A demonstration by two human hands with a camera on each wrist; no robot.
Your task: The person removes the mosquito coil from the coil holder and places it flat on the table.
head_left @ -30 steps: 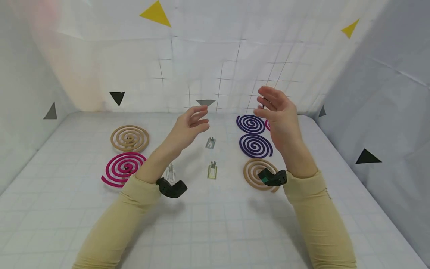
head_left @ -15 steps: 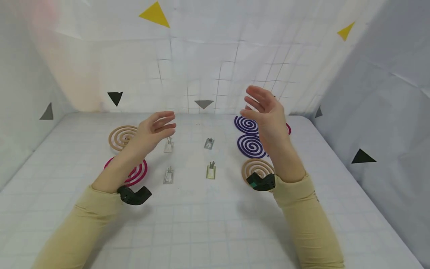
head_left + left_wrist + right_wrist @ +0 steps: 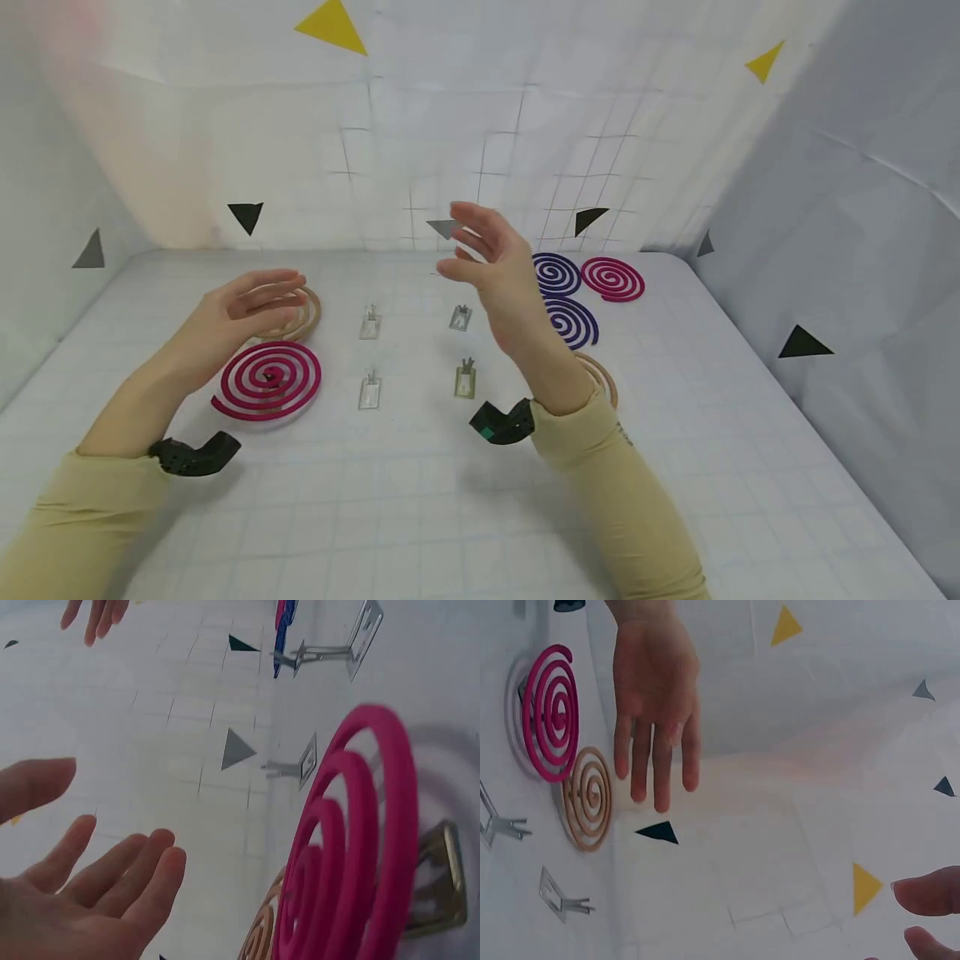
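Note:
My left hand hovers with relaxed fingers over the left side of the table, holding nothing. Below it, a pink mosquito coil sits raised on a metal stand, and a tan mosquito coil behind is partly hidden by the fingers. My right hand is raised right of the middle, fingers loosely bent and nothing in them. Nearest beneath it are a small metal coil stand and a yellowish one. Two more silvery stands, a back one and a front one, form a left-hand column.
To the right lie two purple coils, one at the back and one before it, plus a flat pink coil. Another tan coil is mostly behind the right wrist. White walls enclose the table.
My left hand has moved left and a little down, from near the stands to over the left coils. My right hand has shifted left, uncovering the far pink coil. The coils and stands stay put.

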